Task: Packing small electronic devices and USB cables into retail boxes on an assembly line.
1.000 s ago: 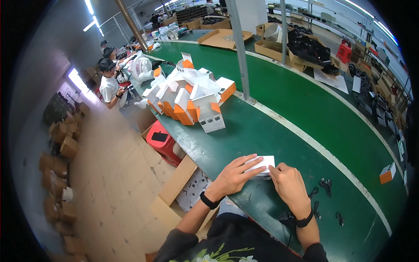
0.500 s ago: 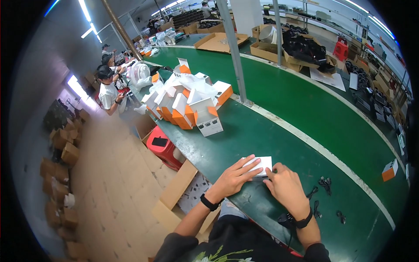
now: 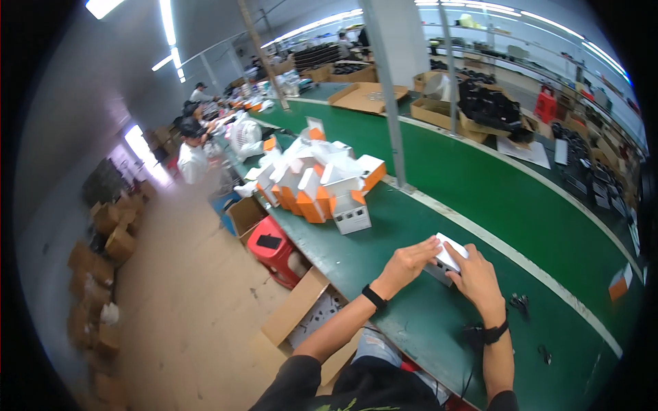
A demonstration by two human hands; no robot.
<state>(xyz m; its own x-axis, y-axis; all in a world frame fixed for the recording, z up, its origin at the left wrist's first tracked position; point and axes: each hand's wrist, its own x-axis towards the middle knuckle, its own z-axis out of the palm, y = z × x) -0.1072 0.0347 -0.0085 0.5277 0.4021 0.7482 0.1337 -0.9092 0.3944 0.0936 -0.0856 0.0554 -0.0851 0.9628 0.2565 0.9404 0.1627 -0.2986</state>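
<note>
A small white box [image 3: 452,251] with a grey printed side is between my two hands, over the dark green table. My left hand [image 3: 412,262] rests its fingers along the box's left end. On the other end, my right hand [image 3: 478,279] has its fingers over the top and its thumb at the side. The fingers hide part of the box, and I cannot tell whether it touches the table. Small black cables [image 3: 519,303] lie to the right of my right hand.
Open white-and-orange boxes [image 3: 315,198] with white plastic bags cluster on the table ahead to the left. A metal post [image 3: 394,130] rises behind them. A red stool [image 3: 274,250] with a phone and a cardboard carton [image 3: 296,308] stand at the table's left edge. People work farther off.
The view has shifted, so the scene sits lower and farther right. My hands have moved the white box a little away and to the right, and its grey side shows more now.
</note>
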